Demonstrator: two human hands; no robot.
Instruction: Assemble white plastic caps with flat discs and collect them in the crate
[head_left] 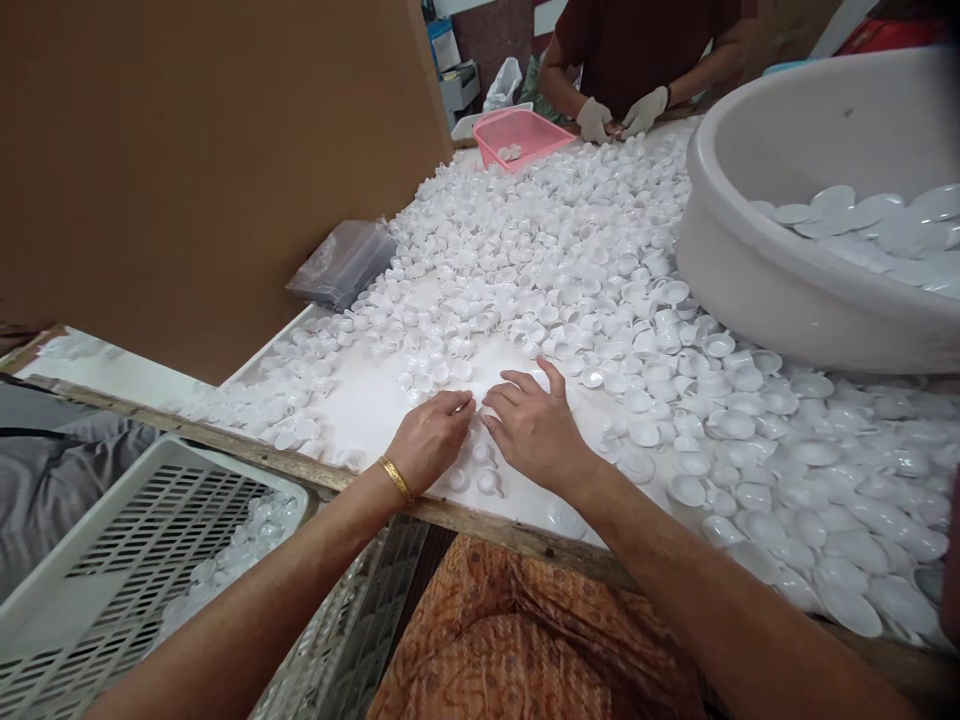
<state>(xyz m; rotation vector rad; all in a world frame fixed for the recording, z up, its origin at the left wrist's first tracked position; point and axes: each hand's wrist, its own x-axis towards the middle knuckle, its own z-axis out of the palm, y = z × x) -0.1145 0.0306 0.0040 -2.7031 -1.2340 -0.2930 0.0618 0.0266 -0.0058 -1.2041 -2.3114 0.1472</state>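
Observation:
My left hand [433, 437], with a gold bangle at the wrist, is closed in a pinch near the table's front edge. Whatever its fingertips hold is too small and hidden to make out. Just right of it, my right hand [538, 425] has its fingers apart, index raised and thumb close to the left fingertips. Several tiny white cups [489, 482] stand on the white tabletop [360, 400] between and below the hands. Beyond them spreads a thick layer of small white cups [517, 240]. Small white saucers [780, 545] lie among pieces on the right.
A large pale tub [795, 310] of white saucers stands at right. At the back are a pink basket [536, 135] and a co-worker's gloved hands [645, 112]. A brown board [225, 170] and plastic-wrapped pack [343, 262] stand left. A white slatted crate [97, 600] sits below.

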